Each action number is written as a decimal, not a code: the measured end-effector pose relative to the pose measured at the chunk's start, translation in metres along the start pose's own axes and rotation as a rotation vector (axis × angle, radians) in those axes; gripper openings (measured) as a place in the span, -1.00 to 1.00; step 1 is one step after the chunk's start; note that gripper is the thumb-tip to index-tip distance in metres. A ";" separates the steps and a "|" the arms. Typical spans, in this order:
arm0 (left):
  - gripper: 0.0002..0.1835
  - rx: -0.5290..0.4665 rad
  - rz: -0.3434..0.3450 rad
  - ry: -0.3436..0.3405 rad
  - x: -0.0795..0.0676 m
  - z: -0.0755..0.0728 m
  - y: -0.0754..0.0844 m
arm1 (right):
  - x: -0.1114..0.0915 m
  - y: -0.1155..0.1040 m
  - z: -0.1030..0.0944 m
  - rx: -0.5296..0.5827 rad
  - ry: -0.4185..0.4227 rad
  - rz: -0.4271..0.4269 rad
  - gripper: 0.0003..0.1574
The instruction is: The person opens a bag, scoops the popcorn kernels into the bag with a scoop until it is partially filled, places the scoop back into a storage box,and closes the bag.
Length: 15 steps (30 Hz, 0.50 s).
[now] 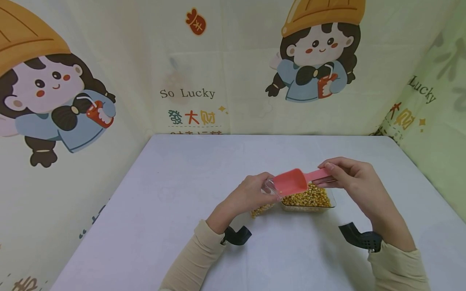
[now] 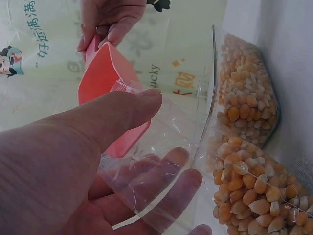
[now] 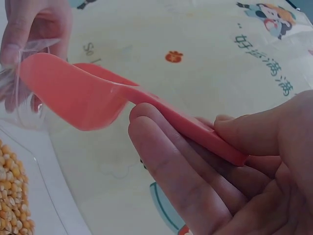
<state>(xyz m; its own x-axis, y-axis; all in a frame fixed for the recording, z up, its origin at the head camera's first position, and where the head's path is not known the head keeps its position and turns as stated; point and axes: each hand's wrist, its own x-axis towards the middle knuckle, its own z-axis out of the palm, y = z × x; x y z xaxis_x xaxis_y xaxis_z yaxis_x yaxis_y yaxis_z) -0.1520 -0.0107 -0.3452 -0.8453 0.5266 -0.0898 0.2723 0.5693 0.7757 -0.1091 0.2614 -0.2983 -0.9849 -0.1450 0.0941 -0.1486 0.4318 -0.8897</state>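
Observation:
My right hand point(image 1: 358, 182) holds a pink scoop point(image 1: 292, 182) by its handle, thumb on top and fingers beneath. The scoop's tip sits at the mouth of a clear plastic bag point(image 2: 161, 115), and its bowl shows a bare pink inside in the head view. Near that mouth my left hand point(image 1: 251, 192) grips the bag, thumb on one side and fingers behind the film. Corn kernels point(image 2: 261, 196) fill the lower part of the bag. Below the scoop stands a clear rectangular container point(image 1: 309, 209) with more corn kernels point(image 1: 309, 197) inside.
A white table point(image 1: 196, 173) lies under both hands. Behind it hangs a printed curtain point(image 1: 240, 72) with cartoon figures and lettering. Black wrist mounts point(image 1: 362, 238) stick out from both sleeves near the table.

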 end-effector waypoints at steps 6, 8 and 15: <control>-0.46 -0.016 0.018 -0.004 0.002 0.001 -0.003 | 0.001 0.002 -0.002 -0.011 0.021 0.011 -0.52; -0.45 -0.012 0.020 -0.004 0.002 0.001 -0.004 | 0.001 0.002 -0.004 -0.010 0.027 0.014 -0.52; -0.45 0.004 0.013 -0.003 0.002 0.001 -0.003 | -0.002 0.003 -0.010 0.011 0.068 0.065 -0.46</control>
<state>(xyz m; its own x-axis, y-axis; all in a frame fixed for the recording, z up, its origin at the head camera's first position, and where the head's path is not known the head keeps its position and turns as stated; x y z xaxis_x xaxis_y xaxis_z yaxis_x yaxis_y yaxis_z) -0.1545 -0.0112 -0.3483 -0.8403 0.5360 -0.0816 0.2850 0.5647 0.7745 -0.1087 0.2723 -0.2968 -0.9963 -0.0562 0.0658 -0.0835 0.4282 -0.8998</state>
